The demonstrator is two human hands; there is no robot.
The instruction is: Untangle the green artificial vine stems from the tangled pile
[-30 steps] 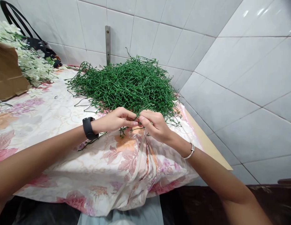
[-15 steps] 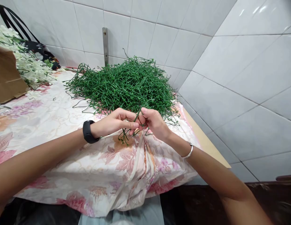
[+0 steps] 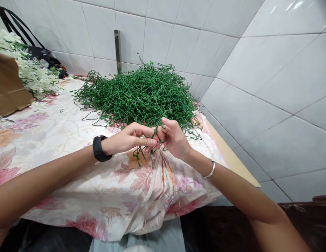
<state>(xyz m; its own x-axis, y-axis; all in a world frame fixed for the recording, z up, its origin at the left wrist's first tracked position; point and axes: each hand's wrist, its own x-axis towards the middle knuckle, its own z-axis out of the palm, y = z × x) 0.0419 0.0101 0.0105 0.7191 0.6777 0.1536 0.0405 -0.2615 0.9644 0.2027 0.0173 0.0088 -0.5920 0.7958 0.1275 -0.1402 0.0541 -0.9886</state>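
Between thumb and fingers, my left hand [image 3: 135, 137] pinches thin green plastic stems [image 3: 138, 154], whose budded ends hang below its fingers. My right hand [image 3: 175, 138] touches the left fingertips and has its curled fingers on the same stems, with its thumb raised. One stem sticks up between the two hands. Right behind them lies a large tangled pile of green stems [image 3: 141, 94]. The hands are over the front part of the floral cloth [image 3: 99, 189], above a bunched fold.
White artificial flowers [image 3: 36, 73] and a brown cardboard piece [image 3: 10, 84] are at the left. A metal bracket [image 3: 117, 50] stands against the tiled wall [image 3: 163, 38]. A bare board edge [image 3: 236, 161] shows at the right.
My right thumb has lifted slightly off the stems and its hand has tilted a little. The hanging stem ends have shifted slightly. My left hand keeps its pinch.
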